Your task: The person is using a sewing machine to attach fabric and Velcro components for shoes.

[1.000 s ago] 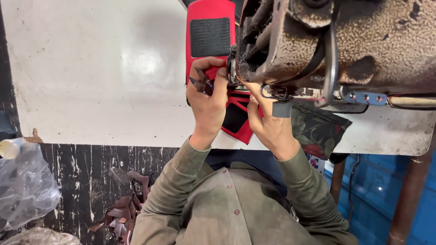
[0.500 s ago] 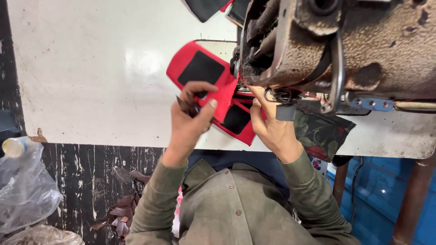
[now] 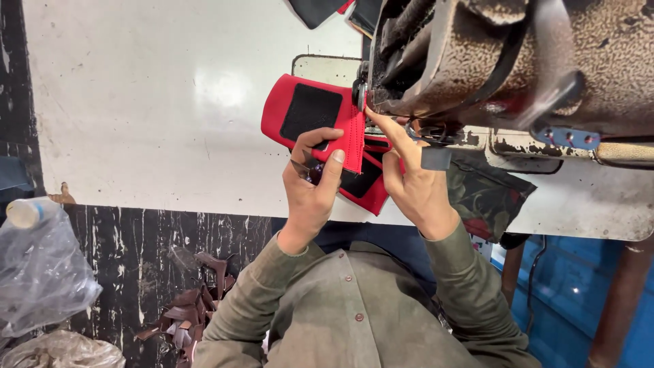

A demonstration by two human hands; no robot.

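The red and black fabric piece (image 3: 320, 119) is lying on the white surface (image 3: 150, 102) near its front edge, its right end tucked against the needle area of the sewing machine (image 3: 504, 61). Nearest the person, the left hand (image 3: 310, 194) is pinching the piece's near edge between thumb and fingers, with what looks like a small snipping tool (image 3: 303, 169) tucked in the palm; that tool could nick the cloth if the grip is shifting. The right hand (image 3: 412, 180) is pressing the folded seam flat with an outstretched forefinger, closed on nothing, and its tip is sitting just beside the needle, so a sudden stitch could catch it. Farther in, a loose fold could be getting sewn crooked.
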